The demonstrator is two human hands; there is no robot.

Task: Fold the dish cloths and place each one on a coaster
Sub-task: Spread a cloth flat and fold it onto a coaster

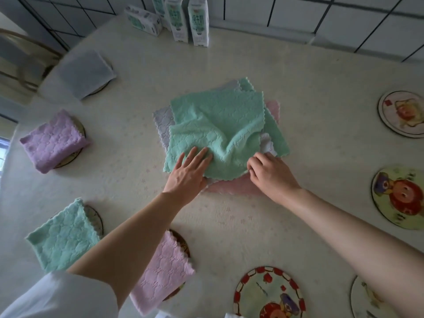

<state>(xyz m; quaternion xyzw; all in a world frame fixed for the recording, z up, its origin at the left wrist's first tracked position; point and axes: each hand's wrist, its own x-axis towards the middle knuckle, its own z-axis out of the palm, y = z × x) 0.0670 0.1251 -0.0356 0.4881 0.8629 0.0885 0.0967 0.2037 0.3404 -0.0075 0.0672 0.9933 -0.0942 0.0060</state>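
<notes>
Nearest, a white sleeve covers the left upper arm, and a red-rimmed coaster lies bare on the table beside another bare coaster that the right forearm partly hides. Just beyond, a folded pink cloth sits on a dark coaster, and to its left a folded green cloth covers most of a second one. In the middle of the table lies the unfolded pile. The left hand rests flat with straight fingers on the near edge of the top green cloth, while the right hand curls its fingers onto that cloth's near right corner and pinches it. A pink cloth, a pale lilac one and a white one peek out underneath. To the right lies a coaster with a red-haired figure; to the left a folded purple cloth sits on its coaster. Farther off are another picture coaster, a folded grey cloth on a coaster, and milk cartons at the wall.
</notes>
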